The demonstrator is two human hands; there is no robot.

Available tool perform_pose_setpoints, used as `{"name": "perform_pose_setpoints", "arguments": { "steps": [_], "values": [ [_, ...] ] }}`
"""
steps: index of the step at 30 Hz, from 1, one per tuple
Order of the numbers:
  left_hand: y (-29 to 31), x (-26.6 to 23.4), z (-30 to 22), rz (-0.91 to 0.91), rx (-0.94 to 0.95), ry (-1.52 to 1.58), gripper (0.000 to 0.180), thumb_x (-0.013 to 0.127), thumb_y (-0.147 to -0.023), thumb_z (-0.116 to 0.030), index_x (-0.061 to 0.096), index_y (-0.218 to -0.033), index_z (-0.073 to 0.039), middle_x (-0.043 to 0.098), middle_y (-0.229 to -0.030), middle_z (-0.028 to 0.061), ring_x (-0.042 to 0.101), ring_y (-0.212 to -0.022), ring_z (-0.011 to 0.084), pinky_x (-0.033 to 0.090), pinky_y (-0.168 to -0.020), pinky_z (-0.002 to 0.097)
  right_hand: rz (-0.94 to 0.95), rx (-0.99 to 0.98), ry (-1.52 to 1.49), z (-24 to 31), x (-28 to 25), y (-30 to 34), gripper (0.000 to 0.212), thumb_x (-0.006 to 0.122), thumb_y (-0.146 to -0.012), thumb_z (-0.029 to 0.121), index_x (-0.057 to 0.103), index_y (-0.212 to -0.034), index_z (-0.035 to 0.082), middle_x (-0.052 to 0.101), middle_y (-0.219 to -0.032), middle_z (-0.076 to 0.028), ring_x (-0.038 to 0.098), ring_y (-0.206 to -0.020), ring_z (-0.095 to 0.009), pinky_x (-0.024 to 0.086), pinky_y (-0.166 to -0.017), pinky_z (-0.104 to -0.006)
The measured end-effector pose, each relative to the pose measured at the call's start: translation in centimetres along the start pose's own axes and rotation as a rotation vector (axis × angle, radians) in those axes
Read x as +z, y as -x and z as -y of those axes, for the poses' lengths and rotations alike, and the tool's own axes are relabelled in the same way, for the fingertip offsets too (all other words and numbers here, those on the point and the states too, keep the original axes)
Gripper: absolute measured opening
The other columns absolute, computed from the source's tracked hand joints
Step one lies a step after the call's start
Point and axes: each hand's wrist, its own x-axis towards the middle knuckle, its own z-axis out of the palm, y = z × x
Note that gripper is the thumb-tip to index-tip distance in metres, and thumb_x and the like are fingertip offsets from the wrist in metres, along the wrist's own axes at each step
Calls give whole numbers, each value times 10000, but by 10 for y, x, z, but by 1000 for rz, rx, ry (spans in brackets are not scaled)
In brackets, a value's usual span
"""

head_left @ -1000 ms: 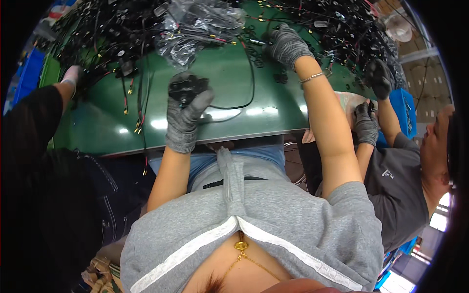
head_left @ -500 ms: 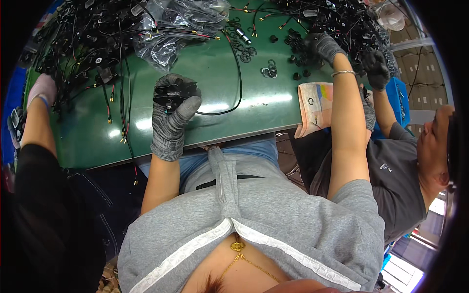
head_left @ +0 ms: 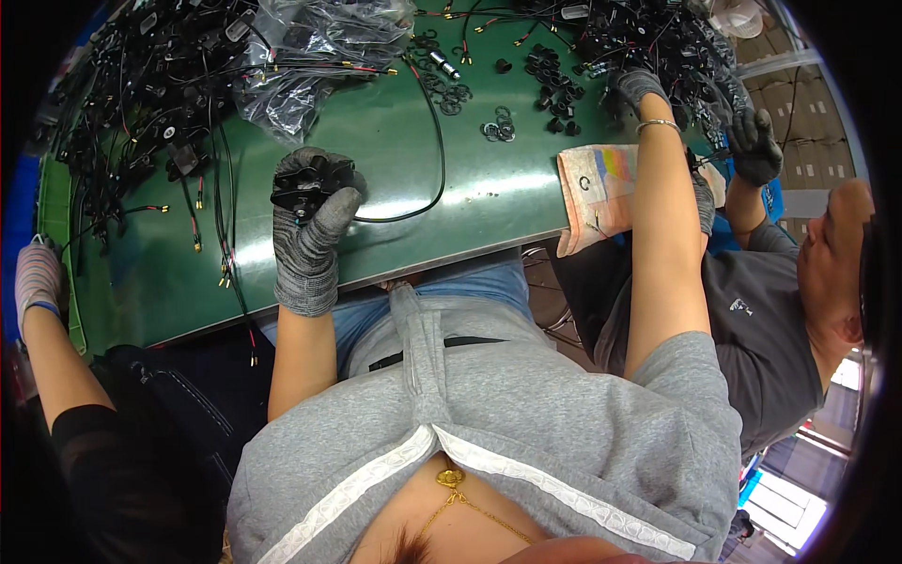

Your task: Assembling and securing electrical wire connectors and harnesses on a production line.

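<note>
In my left hand (head_left: pixel 315 230), which wears a grey knitted glove, is a black plastic part (head_left: pixel 310 185) gripped between thumb and curled fingers. A black cable (head_left: pixel 440 160) loops from it over the green table. My right hand (head_left: pixel 642 87), gloved alike, reaches to the far right beside a heap of black cabled parts (head_left: pixel 662 42). Its fingertips are hidden among dark pieces, so I cannot tell what they touch. Small black caps (head_left: pixel 554 80) lie just left of it.
Black rings (head_left: pixel 451 99), a metal connector (head_left: pixel 443 64) and washers (head_left: pixel 499 125) lie on the green table (head_left: pixel 395 244). Clear plastic bags (head_left: pixel 291 94) sit by another heap of cabled parts (head_left: pixel 122 85). Co-workers' gloved hands (head_left: pixel 754 150) are at both sides. An orange-white cloth (head_left: pixel 581 202) lies front right.
My right hand has shifted from the small caps toward the heap at right. My left hand still grips the black part. The left co-worker's hand has drawn back from the cables.
</note>
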Motion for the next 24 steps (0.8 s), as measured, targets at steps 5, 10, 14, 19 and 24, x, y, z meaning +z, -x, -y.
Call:
{"name": "perform_pose_setpoints", "arguments": {
  "steps": [5,10,14,19,24],
  "values": [
    [4,-1,-1,-41,-5,1,533,788,-698,-29,528,-1162,-72,632,-1009,77,626,-884,192,537,-806,340,105,-106,115,-8,8,4,522,441,-915,415,510,-1355,142,524,-1341,-195,506,-1236,-367,402,-1044,-457],
    [1,2,0,-4,-6,-5,529,786,-702,-28,528,-1161,-75,631,-1003,73,624,-881,190,534,-802,333,-123,166,-200,23,-63,96,546,589,-843,355,528,-1346,152,553,-1333,-164,544,-1204,-366,432,-1027,-448],
    [1,4,-2,-38,-9,-33,529,797,-699,-35,526,-1150,-79,631,-991,66,620,-866,182,532,-801,329,230,-98,63,23,-67,105,479,581,-843,422,636,-1195,102,615,-1240,-173,566,-1170,-366,453,-977,-433],
    [1,7,-4,-59,-47,-95,555,822,-681,-54,519,-1145,-88,626,-1007,62,607,-882,161,524,-815,322,240,-75,-9,32,-82,166,435,662,-802,348,653,-1149,86,643,-1175,-175,600,-1107,-348,469,-942,-417],
    [0,7,0,-29,-3,-177,591,843,-648,-64,497,-1127,-97,614,-1022,56,587,-909,145,513,-830,301,283,-159,-82,10,-56,148,414,669,-802,332,657,-1133,84,651,-1148,-174,610,-1078,-338,476,-926,-407]
  ]
}}
